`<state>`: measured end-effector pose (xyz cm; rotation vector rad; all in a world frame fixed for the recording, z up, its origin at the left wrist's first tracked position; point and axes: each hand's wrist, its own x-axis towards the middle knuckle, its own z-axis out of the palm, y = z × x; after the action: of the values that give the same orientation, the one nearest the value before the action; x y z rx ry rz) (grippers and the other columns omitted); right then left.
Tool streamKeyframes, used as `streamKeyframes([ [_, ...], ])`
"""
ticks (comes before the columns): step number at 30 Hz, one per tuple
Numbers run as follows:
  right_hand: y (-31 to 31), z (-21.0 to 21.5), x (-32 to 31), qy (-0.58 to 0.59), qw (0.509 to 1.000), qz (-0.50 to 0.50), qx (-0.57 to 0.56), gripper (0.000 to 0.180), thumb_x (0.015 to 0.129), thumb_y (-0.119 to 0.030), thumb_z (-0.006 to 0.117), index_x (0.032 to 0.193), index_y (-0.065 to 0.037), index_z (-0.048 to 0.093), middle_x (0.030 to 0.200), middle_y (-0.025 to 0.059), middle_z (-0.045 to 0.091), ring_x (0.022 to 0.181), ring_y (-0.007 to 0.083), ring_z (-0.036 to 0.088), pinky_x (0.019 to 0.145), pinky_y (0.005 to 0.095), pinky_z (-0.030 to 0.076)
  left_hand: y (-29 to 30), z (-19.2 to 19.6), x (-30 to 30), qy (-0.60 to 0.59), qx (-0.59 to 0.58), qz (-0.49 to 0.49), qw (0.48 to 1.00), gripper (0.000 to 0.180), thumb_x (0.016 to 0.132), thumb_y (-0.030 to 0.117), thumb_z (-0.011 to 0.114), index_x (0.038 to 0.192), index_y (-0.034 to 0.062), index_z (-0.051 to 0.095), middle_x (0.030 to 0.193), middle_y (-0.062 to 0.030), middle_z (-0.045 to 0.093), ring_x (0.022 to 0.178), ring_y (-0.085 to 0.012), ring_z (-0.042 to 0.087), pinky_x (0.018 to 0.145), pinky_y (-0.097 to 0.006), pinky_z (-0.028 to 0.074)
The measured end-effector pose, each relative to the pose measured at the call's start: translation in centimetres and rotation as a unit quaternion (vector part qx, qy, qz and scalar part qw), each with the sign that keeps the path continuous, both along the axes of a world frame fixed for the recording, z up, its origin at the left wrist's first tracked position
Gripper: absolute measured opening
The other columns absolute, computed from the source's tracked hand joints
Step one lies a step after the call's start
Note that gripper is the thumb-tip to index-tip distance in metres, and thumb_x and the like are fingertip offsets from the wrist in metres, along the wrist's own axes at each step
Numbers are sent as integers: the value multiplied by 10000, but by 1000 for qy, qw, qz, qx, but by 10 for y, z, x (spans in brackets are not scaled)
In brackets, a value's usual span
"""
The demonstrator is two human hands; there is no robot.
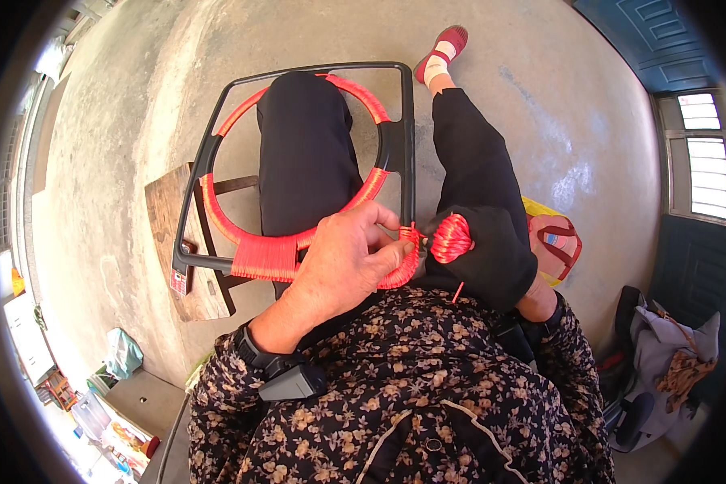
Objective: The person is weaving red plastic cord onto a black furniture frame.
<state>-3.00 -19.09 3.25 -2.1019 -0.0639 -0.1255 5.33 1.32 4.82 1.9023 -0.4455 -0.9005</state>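
A black metal frame [408, 97] with a round inner ring lies across my lap, over my left thigh. Glossy red cord [264, 256] is wound tightly round parts of the ring and the near edge. My bare left hand [339, 256] pinches the wrapped near right corner of the frame between thumb and fingers. Just right of that corner, my right hand [492, 254], in a black glove, grips a bundle of red cord [452, 239]. A short red cord end [458, 292] sticks out below it. The glove hides most of my right fingers.
A low wooden stool [173, 242] stands left of my legs on the concrete floor [532, 121]. Beyond my right knee sits a yellow and pink bag [555, 240]. Grey cloth items [673, 355] are heaped at the right, near a blue door [661, 40].
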Motion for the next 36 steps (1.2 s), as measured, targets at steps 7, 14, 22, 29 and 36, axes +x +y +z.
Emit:
streamKeyframes([
  [7, -1, 8, -8, -21, 999, -19, -16, 273, 771, -225, 851, 806, -40, 653, 677, 113, 625, 593, 254, 599, 598, 348, 478, -3, -6, 16, 236, -72, -40, 968, 177, 983, 144, 632, 1008, -32, 630, 814, -2, 653, 717, -48, 557, 645, -233, 453],
  [14, -5, 1, -2, 104, 986, -4, 132, 210, 848, -148, 805, 946, -5, 687, 797, 56, 695, 667, 109, 620, 633, 289, 510, -9, -9, 15, 261, -51, -17, 964, 167, 997, 134, 608, 992, -29, 644, 816, 8, 630, 709, -40, 537, 616, -231, 442],
  [22, -1, -3, -1, 233, 946, -53, 221, 220, 859, -110, 764, 1024, 13, 687, 840, 79, 709, 749, 106, 665, 686, 283, 532, -8, -7, 20, 303, -38, -35, 952, 132, 1001, 128, 606, 1009, -3, 620, 876, 9, 622, 792, -46, 536, 729, -209, 446],
  [29, -9, -7, -3, 35, 997, 69, -17, 320, 731, -160, 843, 1001, -53, 711, 887, 125, 725, 797, 303, 705, 723, 361, 539, -9, -16, 18, 289, -29, -49, 956, 186, 1014, 208, 616, 967, 29, 631, 833, 37, 577, 779, -43, 510, 724, -205, 432],
  [36, -10, -6, -6, 2, 998, 54, -38, 309, 736, -168, 859, 985, -60, 711, 879, 96, 732, 783, 294, 696, 702, 371, 532, -15, -13, 14, 266, -10, -13, 964, 196, 1032, 214, 601, 921, 57, 638, 788, 43, 575, 725, -36, 506, 663, -196, 427],
])
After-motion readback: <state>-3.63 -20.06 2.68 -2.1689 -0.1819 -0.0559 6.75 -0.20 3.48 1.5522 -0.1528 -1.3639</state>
